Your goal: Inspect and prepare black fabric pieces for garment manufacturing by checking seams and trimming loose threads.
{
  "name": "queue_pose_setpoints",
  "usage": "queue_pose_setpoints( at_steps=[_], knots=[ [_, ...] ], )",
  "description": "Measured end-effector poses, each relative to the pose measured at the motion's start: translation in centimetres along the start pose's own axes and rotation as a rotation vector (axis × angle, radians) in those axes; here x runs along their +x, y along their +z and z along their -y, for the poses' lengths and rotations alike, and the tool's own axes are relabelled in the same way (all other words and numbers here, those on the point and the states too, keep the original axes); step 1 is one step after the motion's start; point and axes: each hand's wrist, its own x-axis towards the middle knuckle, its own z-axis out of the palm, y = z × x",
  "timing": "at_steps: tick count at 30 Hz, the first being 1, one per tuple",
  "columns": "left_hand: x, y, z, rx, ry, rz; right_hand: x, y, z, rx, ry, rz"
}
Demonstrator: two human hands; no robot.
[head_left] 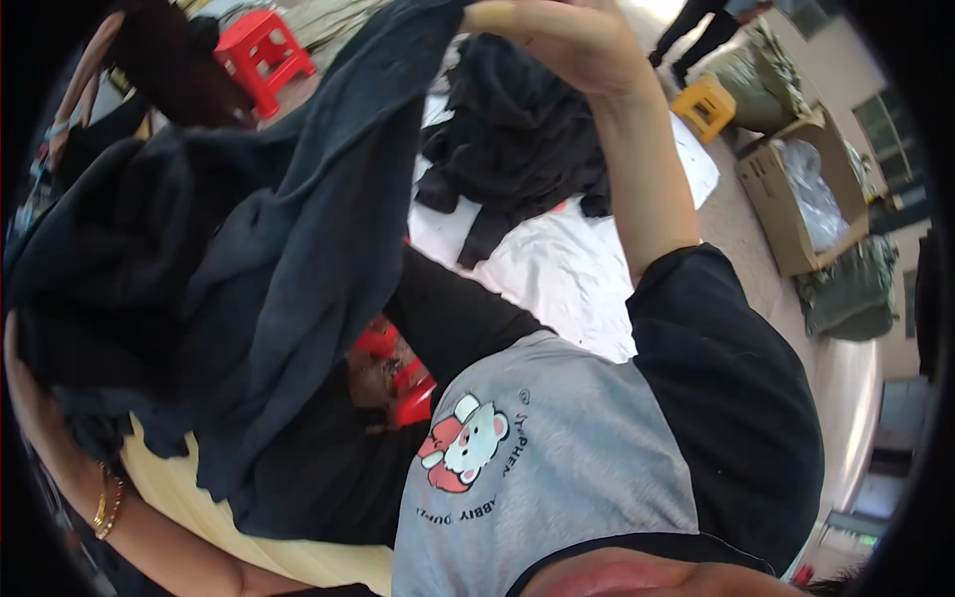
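Note:
A large dark navy garment [288,229] hangs in loose folds across the left half of the view; its exact kind does not show. My right hand [557,35] is raised at the top, its fingers closed on the garment's upper edge. At the far left my left arm reaches up beside the cloth, with a gold bracelet on the wrist. Only a sliver of my left hand [18,363] shows against the garment, and its fingers are hidden. Beyond the cloth, a heap of black garments [527,119] lies on a white sheet [557,279].
A red plastic stool [264,60] stands at the far left, a yellow stool [704,107] at the far right. Near the latter are an open cardboard box [776,209] with clear plastic and green sacks [851,289]. A pale wooden surface [159,488] lies at lower left. Another person's legs [691,35] show behind.

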Motion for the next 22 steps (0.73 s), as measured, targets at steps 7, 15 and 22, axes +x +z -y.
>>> queue_pose_setpoints(
  at_steps=[7, 15, 22],
  knots=[
    [-5.1, 13.7, -8.2, -0.328, -0.440, 0.168, -1.7, -2.2, -19.6, 0.569, 0.212, -0.202],
    [-6.6, 16.9, -7.7, -0.534, -0.705, 0.207, -8.2, -0.6, -28.1, 0.597, 0.482, -0.484],
    [-5.0, 17.8, -6.9, -0.505, -0.742, 0.444, -10.6, -1.0, -28.1, 0.548, 0.686, -0.448]
  ],
)
